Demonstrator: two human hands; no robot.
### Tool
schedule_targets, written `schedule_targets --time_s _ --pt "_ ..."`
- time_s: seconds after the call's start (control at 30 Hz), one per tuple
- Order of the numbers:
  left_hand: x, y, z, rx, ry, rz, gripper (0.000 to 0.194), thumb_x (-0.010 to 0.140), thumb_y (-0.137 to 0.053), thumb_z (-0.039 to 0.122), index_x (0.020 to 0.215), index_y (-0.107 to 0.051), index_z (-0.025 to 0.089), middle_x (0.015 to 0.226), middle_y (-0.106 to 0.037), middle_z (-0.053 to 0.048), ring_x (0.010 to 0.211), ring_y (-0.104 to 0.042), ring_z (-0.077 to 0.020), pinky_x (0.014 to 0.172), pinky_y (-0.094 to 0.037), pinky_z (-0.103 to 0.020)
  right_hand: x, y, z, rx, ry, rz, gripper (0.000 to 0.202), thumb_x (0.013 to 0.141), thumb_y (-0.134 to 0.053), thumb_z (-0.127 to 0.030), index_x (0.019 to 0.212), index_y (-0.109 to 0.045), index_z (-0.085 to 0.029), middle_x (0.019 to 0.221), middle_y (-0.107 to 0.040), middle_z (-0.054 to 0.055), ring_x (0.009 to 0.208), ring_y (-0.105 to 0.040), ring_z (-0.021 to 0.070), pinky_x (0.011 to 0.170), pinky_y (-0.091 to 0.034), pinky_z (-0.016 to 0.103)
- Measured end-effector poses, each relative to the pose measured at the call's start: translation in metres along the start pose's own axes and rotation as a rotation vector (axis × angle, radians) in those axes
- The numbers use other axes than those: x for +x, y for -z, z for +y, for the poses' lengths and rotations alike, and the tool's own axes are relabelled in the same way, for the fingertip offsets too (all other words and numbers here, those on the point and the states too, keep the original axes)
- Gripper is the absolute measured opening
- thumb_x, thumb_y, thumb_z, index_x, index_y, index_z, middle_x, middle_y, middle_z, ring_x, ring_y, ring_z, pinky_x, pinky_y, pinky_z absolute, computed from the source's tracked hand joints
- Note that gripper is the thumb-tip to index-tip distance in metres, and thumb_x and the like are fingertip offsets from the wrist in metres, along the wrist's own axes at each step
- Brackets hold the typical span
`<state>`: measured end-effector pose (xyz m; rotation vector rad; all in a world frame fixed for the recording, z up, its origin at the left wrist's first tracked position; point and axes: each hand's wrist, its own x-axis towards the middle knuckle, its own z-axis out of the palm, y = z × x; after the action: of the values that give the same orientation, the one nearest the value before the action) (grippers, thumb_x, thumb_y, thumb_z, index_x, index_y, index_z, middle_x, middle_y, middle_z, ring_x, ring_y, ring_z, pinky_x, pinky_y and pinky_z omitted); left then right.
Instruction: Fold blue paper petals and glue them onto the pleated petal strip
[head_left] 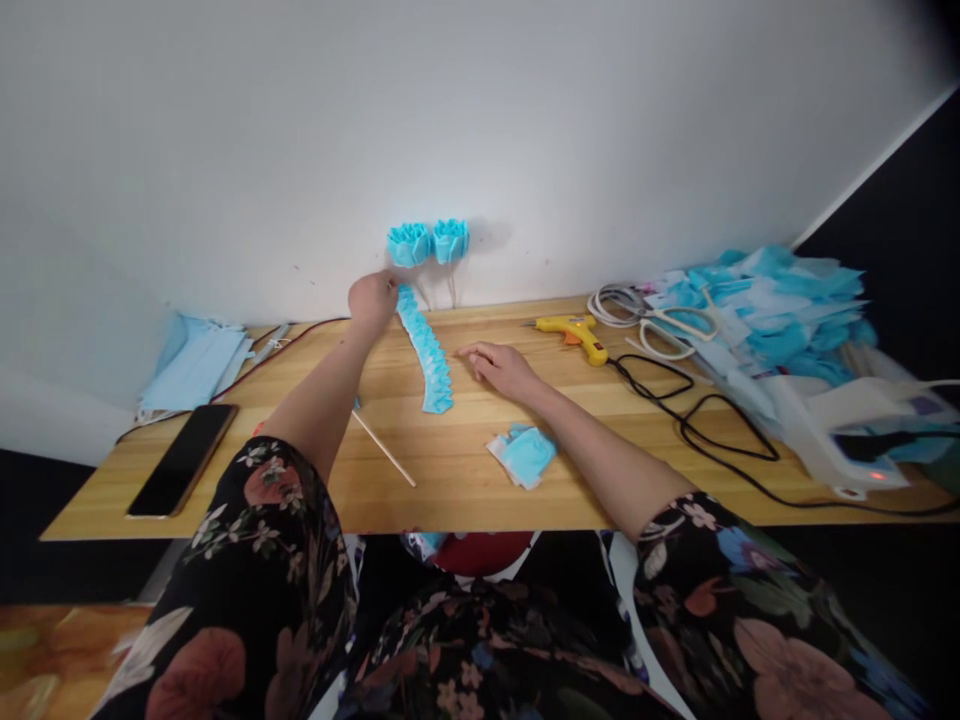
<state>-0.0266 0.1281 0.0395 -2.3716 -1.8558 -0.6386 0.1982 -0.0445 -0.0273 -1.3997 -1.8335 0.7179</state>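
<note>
A pleated blue strip (426, 350) lies lengthwise on the wooden table. My left hand (373, 300) is closed in a pinch at the strip's far end. To the right of the strip, my right hand (501, 368) rests near the tabletop with its fingers loosely extended and holds nothing visible. Two blue paper-like flowers (409, 245) on thin sticks lean against the wall beyond the strip. A small stack of blue pieces (529, 456) lies below my right hand, and a thin stick (384, 447) with a blue tip lies left of the strip's near end.
A yellow glue gun (574, 332) with a black cord lies right of my right hand. Beyond it are white scissors (679, 332), a pile of blue pieces (787, 305) and a white power strip (840, 450). Masks (199, 365) and a phone (184, 460) lie at left.
</note>
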Motion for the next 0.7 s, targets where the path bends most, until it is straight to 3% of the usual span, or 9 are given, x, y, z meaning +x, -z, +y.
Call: schedule_targets --time_s 0.2,0.3,0.5,0.7 --pt "0.003 0.011 -0.003 -0.061 0.009 0.153 0.041 0.094 -0.038 0.026 0.117 -0.071 0.019 0.120 -0.073 -0.016 0.116 -0.064 -0.0330 0.095 -0.041 -0.042 0.000 0.000 0.000 0.009 0.001 -0.004 0.036 0.099 -0.046 -0.023 0.120 -0.074 -0.018 0.072 -0.069 -0.001 0.069 -0.059 0.0146 0.070 -0.039 0.026" --pt "0.002 0.010 -0.005 -0.058 -0.008 0.133 0.038 0.094 -0.040 0.026 0.116 -0.070 0.020 0.122 -0.073 -0.015 0.116 -0.064 -0.0320 0.097 -0.040 -0.041 0.000 0.000 0.000 0.009 -0.004 -0.004 0.035 0.099 -0.046 -0.024 0.119 -0.074 -0.018 0.071 -0.069 -0.002 0.067 -0.057 0.0144 0.069 -0.039 0.026" --pt "-0.006 -0.010 -0.009 -0.068 0.026 0.051 0.035 0.092 -0.043 0.025 0.112 -0.072 0.021 0.118 -0.074 -0.015 0.115 -0.065 -0.0340 0.091 -0.044 -0.040 0.001 0.001 0.001 0.020 0.007 -0.011 0.035 0.099 -0.046 -0.024 0.120 -0.074 -0.019 0.071 -0.068 -0.002 0.066 -0.056 0.0138 0.069 -0.038 0.025" --pt "-0.006 -0.003 -0.012 -0.149 0.070 0.110 0.043 0.096 -0.039 0.022 0.133 -0.059 0.023 0.116 -0.075 -0.012 0.108 -0.068 -0.0297 0.084 -0.045 -0.037 0.000 0.002 -0.002 0.024 -0.016 -0.012 0.034 0.099 -0.046 -0.023 0.119 -0.074 -0.018 0.071 -0.068 -0.002 0.065 -0.056 0.0136 0.069 -0.038 0.025"
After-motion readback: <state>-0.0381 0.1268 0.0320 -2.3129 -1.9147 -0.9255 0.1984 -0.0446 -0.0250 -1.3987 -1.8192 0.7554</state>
